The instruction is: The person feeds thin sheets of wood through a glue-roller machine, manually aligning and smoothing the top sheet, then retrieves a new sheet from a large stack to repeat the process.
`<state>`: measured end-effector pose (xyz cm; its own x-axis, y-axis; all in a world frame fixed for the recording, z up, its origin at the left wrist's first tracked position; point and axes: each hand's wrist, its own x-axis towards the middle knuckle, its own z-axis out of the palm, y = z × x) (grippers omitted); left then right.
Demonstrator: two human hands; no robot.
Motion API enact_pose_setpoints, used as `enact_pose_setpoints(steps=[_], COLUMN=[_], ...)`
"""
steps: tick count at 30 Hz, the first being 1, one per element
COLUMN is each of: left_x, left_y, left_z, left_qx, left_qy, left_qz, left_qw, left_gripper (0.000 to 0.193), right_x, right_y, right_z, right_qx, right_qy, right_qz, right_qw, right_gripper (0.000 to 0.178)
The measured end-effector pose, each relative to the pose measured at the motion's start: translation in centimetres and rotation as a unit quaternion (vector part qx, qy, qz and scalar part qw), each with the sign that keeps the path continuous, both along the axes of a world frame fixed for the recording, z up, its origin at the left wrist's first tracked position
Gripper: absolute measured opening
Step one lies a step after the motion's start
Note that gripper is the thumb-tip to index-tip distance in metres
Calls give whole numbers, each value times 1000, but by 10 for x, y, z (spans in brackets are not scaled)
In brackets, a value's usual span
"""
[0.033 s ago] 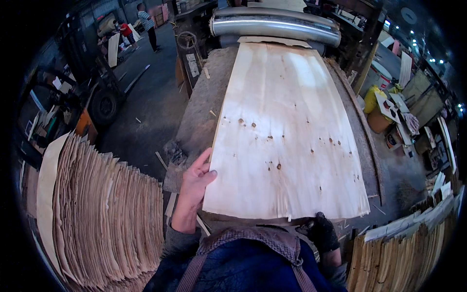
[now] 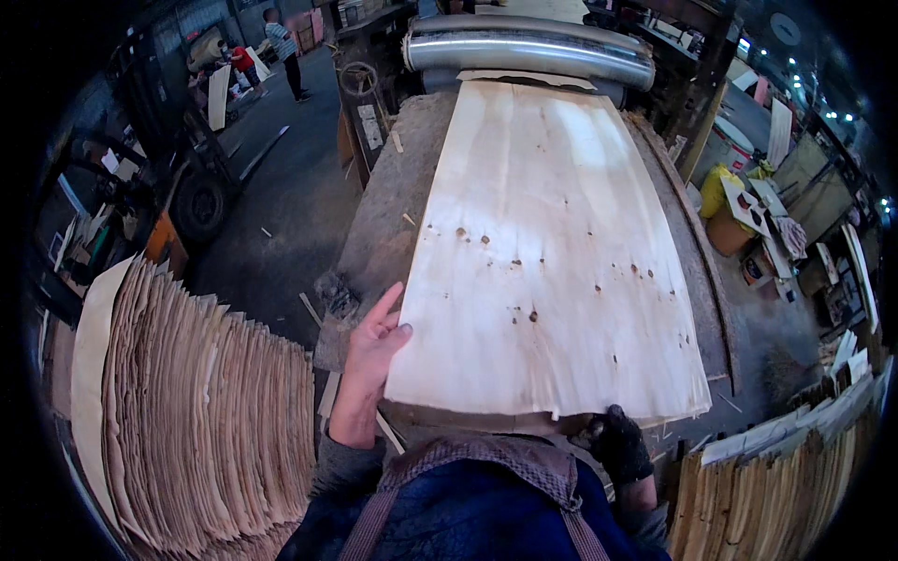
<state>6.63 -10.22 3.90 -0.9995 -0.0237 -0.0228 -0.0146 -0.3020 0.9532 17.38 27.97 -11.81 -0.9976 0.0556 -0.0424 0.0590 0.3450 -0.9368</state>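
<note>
A large pale wood veneer sheet [image 2: 524,355], dotted with brown knots, lies lengthwise in front of me. Its far end reaches a second veneer edge [image 2: 524,79] just before the shiny metal roller [image 2: 533,49]. At the sheet's near left side, my bare left hand [image 2: 370,351] pinches the edge, thumb on top and index finger stretched along the side. My right hand [image 2: 619,447], in a dark glove, grips the near edge right of the middle; its thumb tip shows at the rim, while the other fingers are partly hidden. Beneath the sheet is a rough grey-brown table [image 2: 393,201].
A tall stack of veneer sheets [image 2: 210,411] stands to my left, another stack [image 2: 772,486] to my right. A forklift wheel [image 2: 200,201] is beyond the left stack. Two people [image 2: 283,51] are far left. Buckets and a yellow bag [image 2: 717,192] lie at the right.
The veneer sheet has shifted very slightly left, its near left corner a little farther from me. My left hand has moved marginally left with it; the right hand stays at the near edge.
</note>
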Motion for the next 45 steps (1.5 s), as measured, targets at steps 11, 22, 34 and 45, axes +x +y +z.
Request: enact_pose_setpoints(steps=[11, 22, 34, 45], left_x=[-3, 3, 1, -7], left_y=[7, 0, 4, 15], left_z=[-125, -147, -59, 27], left_qx=[-569, -471, -90, 47], left_qy=[-18, -60, -54, 35], left_qz=[30, 67, -39, -17], left_qw=[821, 878, 994, 998], left_gripper=[70, 65, 60, 61], right_x=[-217, -300, -49, 0], right_y=[-8, -56, -50, -21], right_z=[47, 52, 82, 71], right_qx=[-628, -629, -559, -509], right_qy=[-86, -129, -322, -303], right_qz=[56, 102, 69, -129], right_qw=[771, 760, 761, 795], right_gripper=[18, 28, 47, 33])
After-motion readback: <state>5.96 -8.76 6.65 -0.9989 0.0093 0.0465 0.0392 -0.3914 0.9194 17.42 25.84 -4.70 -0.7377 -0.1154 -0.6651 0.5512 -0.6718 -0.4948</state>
